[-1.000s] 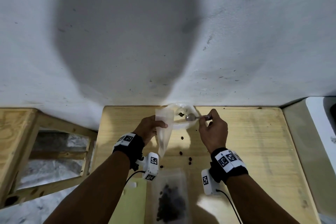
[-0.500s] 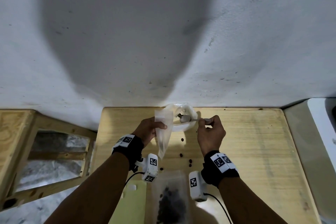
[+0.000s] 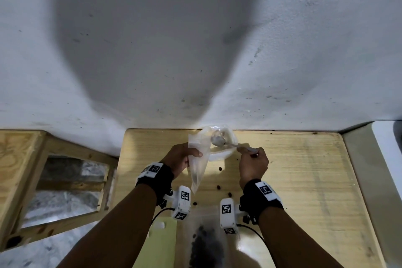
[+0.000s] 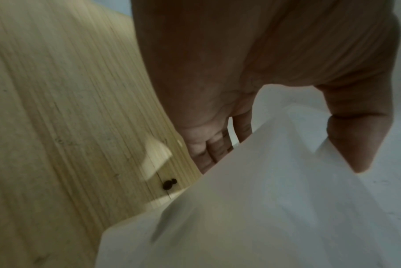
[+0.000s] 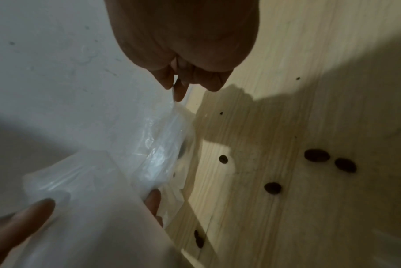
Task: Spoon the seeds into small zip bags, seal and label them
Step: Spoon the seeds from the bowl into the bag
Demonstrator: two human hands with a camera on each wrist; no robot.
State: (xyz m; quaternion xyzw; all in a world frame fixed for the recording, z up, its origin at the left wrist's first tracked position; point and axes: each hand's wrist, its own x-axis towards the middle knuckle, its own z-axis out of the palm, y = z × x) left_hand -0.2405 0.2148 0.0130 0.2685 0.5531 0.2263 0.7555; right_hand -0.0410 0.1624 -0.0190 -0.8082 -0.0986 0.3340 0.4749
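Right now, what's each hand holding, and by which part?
Left hand pinches the small zip bag near its open top. Right hand grips the spoon by the handle's end.

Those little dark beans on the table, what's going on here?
A person is bagging seeds. The left hand holds a small clear bag open, and the right hand grips a spoon over a white bowl. Several loose seeds lie spilled on the wooden table.
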